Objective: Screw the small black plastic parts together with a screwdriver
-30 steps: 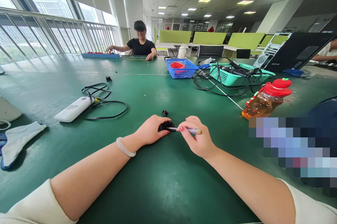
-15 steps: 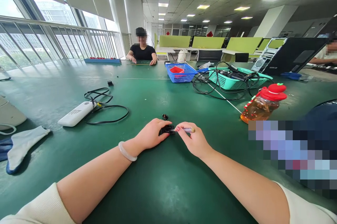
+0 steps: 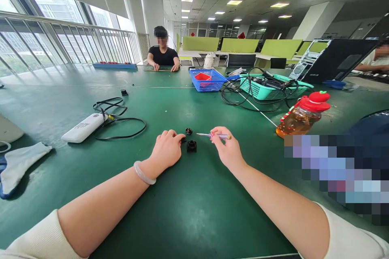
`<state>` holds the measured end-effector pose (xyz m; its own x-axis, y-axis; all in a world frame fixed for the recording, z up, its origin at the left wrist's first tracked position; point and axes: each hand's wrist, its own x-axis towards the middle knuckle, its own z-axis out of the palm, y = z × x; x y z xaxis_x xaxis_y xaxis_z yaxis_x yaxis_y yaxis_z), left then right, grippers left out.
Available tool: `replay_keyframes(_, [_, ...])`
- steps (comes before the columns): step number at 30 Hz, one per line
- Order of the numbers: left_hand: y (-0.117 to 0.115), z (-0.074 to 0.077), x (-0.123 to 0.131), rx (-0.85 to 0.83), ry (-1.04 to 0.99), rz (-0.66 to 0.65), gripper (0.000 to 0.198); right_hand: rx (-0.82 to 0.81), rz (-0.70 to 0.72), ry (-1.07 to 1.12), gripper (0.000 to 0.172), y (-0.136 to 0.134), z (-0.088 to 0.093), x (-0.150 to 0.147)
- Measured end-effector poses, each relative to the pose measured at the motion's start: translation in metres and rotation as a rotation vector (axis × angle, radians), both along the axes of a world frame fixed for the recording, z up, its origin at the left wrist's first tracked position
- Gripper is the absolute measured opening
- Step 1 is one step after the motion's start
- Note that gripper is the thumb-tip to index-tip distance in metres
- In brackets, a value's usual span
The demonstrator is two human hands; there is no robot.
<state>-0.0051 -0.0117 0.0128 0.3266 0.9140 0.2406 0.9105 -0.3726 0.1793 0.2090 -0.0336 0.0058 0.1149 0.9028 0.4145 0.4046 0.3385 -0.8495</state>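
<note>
A small black round part [image 3: 191, 146] lies on the green table [image 3: 188, 202] between my hands. My left hand [image 3: 166, 148] rests just left of it with fingers curled; a dark bit shows at the fingertips, and I cannot make out what it is. My right hand [image 3: 227, 150] pinches a small screwdriver [image 3: 214, 134] with a clear purple handle. Its metal tip points left, above and to the right of the black part, clear of it. A second tiny black piece [image 3: 189, 131] sits just beyond the part.
A white power bank [image 3: 83, 127] with a looped black cable [image 3: 123, 123] lies to the left, a white cloth [image 3: 21, 161] further left. A red-lidded bottle [image 3: 304, 117] stands right. Blue basket [image 3: 207, 79] and teal basket [image 3: 273, 88] with cables sit behind. A person [image 3: 162, 54] sits at the far end.
My left hand has come off the black part and drawn back left. My right hand has lifted the screwdriver away from the part, which now lies free on the table.
</note>
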Motion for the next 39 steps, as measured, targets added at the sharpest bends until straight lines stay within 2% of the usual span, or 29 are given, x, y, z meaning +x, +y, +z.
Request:
replay_keyframes(3, [-0.001, 0.002, 0.001, 0.010, 0.008, 0.039, 0.037, -0.041, 0.049, -0.029, 0.022, 0.001, 0.000, -0.001])
replay_keyframes(5, [0.001, 0.001, 0.002, 0.028, -0.061, 0.016, 0.035, -0.052, 0.068, -0.034, 0.021, 0.002, -0.001, -0.002])
replay_keyframes(10, [0.001, -0.003, 0.004, -0.037, -0.194, -0.345, 0.037, -0.016, 0.123, -0.088, 0.023, 0.006, -0.005, -0.004])
replay_keyframes(13, [-0.001, -0.004, 0.006, -0.074, -0.149, -0.419, 0.036, -0.006, 0.164, -0.128, 0.024, 0.008, -0.007, -0.006])
replay_keyframes(15, [-0.002, -0.004, 0.006, -0.066, -0.127, -0.354, 0.029, -0.022, 0.188, -0.144, 0.025, 0.008, -0.008, -0.006])
replay_keyframes(19, [0.003, -0.001, 0.002, -0.024, -0.108, -0.061, 0.020, -0.060, 0.208, -0.170, 0.026, 0.006, -0.007, -0.006])
replay_keyframes(22, [0.007, 0.000, -0.002, -0.025, -0.134, 0.061, 0.033, -0.075, 0.222, -0.178, 0.026, 0.005, -0.006, -0.006])
replay_keyframes(24, [0.008, -0.001, -0.004, -0.037, -0.149, 0.059, 0.044, -0.081, 0.232, -0.177, 0.025, 0.004, -0.006, -0.005])
replay_keyframes(27, [0.008, -0.003, -0.004, -0.043, -0.152, 0.002, 0.051, -0.091, 0.255, -0.135, 0.024, 0.003, -0.004, -0.005])
replay_keyframes(34, [0.007, 0.002, -0.002, -0.041, -0.118, -0.019, 0.027, -0.051, 0.172, 0.099, 0.022, 0.000, 0.001, -0.003])
replay_keyframes(39, [0.006, -0.001, -0.002, -0.047, -0.125, -0.073, 0.041, -0.049, 0.172, 0.089, 0.024, 0.002, -0.002, -0.002])
